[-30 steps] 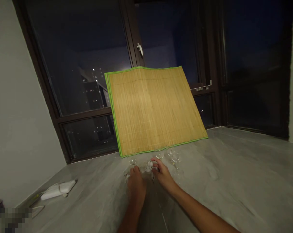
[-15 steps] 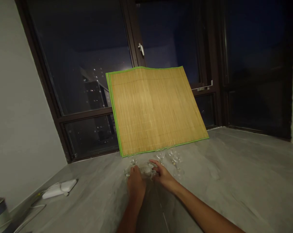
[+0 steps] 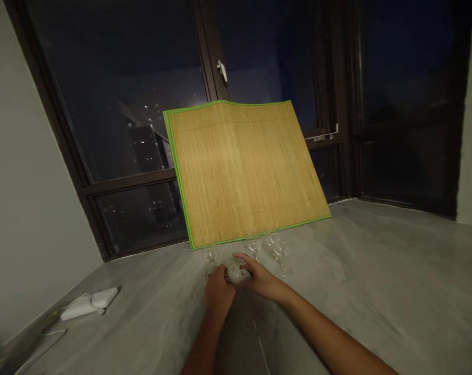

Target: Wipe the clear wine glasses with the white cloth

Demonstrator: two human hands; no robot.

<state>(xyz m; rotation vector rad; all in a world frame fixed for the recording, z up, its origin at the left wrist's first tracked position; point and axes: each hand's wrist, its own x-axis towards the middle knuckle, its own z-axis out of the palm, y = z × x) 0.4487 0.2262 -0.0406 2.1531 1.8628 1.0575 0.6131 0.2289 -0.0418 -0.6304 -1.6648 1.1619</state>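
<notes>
Glass [image 3: 235, 272], apparently, between left hand [image 3: 219, 292] and right hand [image 3: 260, 280], near mat [image 3: 239, 172] edge

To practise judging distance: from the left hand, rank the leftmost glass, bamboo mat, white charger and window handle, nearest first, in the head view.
From the left hand:
1. Leftmost glass, just ahead of it.
2. Bamboo mat, leaning just behind that glass.
3. White charger, far left by the wall.
4. Window handle, high on the frame.
</notes>
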